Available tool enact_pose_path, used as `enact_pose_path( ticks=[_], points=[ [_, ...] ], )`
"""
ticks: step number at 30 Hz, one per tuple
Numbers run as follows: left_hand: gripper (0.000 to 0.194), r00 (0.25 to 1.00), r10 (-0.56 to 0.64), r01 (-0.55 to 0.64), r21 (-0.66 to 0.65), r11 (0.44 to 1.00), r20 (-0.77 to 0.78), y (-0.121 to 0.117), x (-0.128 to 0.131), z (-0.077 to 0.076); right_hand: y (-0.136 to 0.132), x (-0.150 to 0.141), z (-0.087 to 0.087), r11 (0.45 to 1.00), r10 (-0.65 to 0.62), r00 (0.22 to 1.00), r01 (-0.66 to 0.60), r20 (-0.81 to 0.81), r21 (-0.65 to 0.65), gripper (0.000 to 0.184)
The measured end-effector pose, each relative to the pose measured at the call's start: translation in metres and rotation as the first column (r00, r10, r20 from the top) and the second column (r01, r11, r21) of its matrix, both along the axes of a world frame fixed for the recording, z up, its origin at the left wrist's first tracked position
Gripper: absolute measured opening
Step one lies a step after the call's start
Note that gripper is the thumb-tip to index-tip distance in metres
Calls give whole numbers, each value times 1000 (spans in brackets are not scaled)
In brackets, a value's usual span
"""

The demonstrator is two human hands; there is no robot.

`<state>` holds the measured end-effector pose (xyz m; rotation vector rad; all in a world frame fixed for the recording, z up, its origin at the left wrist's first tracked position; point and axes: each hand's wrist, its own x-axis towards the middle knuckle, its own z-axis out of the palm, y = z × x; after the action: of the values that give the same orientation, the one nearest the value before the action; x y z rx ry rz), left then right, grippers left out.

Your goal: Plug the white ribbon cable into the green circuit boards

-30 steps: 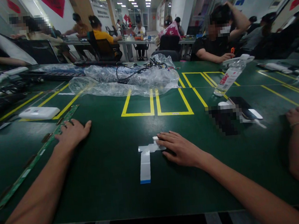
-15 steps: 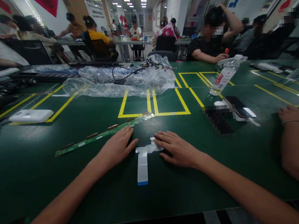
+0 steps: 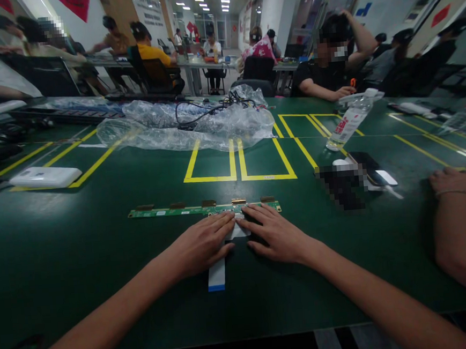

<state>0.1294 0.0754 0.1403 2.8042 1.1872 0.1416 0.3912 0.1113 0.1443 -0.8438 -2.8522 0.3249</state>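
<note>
One white ribbon cable (image 3: pixel 216 275) lay nearest the front of the green desk (image 3: pixel 156 320), its blue-tipped end toward the near edge and its upper part running beneath the fingers. Two hands, the left hand (image 3: pixel 201 244) and the right hand (image 3: pixel 277 233), almost met over it, palms down and half open, thumbs spread away from the fingers. Their fingertips rested on the cable's upper end, at the near side of one narrow green circuit board (image 3: pixel 167 212); neither hand was wrapped around anything. The board lay crosswise just beyond them (five brownish tabs stood along its far edge), reaching much farther out past the left hand than past the right. At the right edge, another person's arm (image 3: pixel 461 232) leaned on the desk.

Just past the board came two yellow tape outlines (image 3: pixel 210 179), side by side. One white device (image 3: pixel 46 177) lay to the left, one phone (image 3: pixel 372 169) to the right. Beyond the phone stood one clear labelled bottle (image 3: pixel 350 122); its fill was hard to tell. Farther back, a heap of clear plastic wrap (image 3: pixel 245 128) covered something bluish, with black cables (image 3: pixel 196 115) tangled on top.
</note>
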Motion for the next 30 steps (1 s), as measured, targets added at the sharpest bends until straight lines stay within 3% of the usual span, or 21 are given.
enact_pose_path(
  ticks=[14, 30],
  points=[
    [64, 997, 68, -66, 80, 995, -25, 4, -3, -4, 9, 8, -3, 1000, 21, 997, -22, -68, -10, 54],
    [57, 1000, -20, 21, 53, 998, -19, 9, -16, 4, 8, 4, 0, 999, 12, 999, -11, -37, 37, 55]
  ],
)
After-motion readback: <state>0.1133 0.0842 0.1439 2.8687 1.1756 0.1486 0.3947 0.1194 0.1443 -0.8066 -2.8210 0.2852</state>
